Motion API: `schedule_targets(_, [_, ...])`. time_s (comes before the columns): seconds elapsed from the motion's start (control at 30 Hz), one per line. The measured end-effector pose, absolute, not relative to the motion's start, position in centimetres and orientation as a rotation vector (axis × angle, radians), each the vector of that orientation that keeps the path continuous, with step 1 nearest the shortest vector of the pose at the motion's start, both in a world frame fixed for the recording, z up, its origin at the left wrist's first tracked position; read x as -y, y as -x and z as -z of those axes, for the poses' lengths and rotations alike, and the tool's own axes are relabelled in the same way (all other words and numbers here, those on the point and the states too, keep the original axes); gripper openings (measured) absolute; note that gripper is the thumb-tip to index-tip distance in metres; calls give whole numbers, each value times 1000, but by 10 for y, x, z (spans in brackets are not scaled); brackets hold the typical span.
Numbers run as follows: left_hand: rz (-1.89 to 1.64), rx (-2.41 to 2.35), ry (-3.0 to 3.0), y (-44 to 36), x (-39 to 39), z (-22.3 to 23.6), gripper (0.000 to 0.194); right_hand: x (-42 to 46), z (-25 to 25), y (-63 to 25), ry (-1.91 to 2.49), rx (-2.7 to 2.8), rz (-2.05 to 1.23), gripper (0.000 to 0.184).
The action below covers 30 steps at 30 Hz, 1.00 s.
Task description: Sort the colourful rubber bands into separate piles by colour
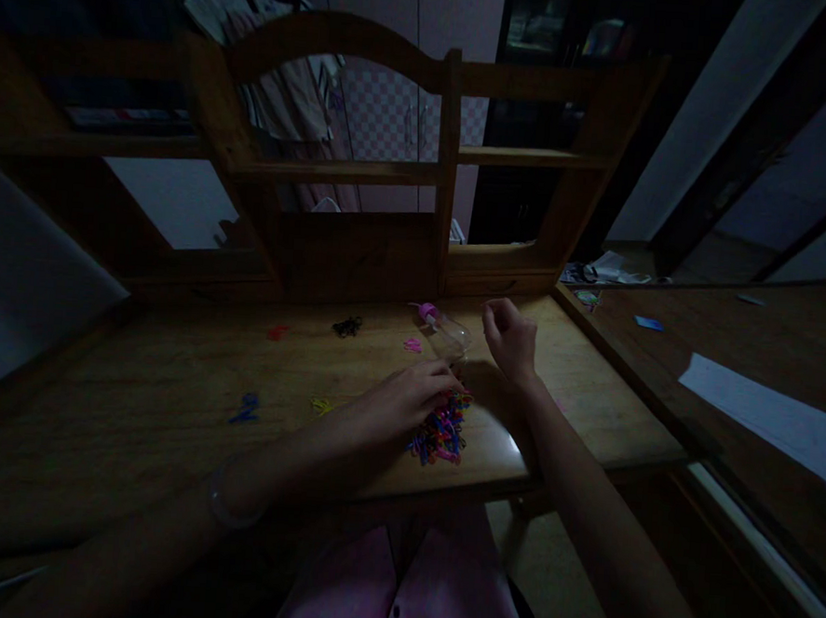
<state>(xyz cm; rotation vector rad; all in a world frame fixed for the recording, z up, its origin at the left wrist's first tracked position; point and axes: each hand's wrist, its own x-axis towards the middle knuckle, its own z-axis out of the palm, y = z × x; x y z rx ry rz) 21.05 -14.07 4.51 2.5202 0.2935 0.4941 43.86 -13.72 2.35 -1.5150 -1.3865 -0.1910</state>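
My left hand (418, 393) reaches over a mixed pile of small coloured loops, like rubber bands (442, 434). Its fingers are bent together at the pile's upper edge, and whatever lies between them is hidden. Raised to the right of a clear plastic bottle with a pink top (446, 330), my right hand (511, 338) is curled closed; I cannot make out anything in it. Sorted by colour, small groups lie apart on the desk: pink (412, 344), black (347, 326), red (278, 333), blue (245, 408) and yellow (321, 405).
A wooden shelf frame (365, 171) rises along the back of the desk (171, 369). On the right, a lower wooden surface holds a white paper sheet (763, 414) and a blue card (648, 322). Clothes (286, 96) hang behind the shelf. The room is dim.
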Motion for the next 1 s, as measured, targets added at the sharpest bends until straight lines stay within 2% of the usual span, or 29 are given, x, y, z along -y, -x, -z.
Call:
schedule_targets(0.1, [-481,-295,-2521,-216,141,-38,31,136,-22,-439,1524,1376,166,24])
schedule_targets(0.3, [-505,-342,-2541,-216,132,-34,24,135,-21,-439,1485,1399,154,23])
schedule_targets(0.63, [-599,-572,-2244,-201,126,-55,10,135,-19,-439,1500,1400,197,21])
schedule_targets(0.83, [-589,-622,-1991,-197,120,-54,12,136,-19,-439,1473,1403,184,20])
schedule_targets(1.0, [-579,-594,-2014,-196,119,-50,12,134,-17,-440,1494,1404,179,20])
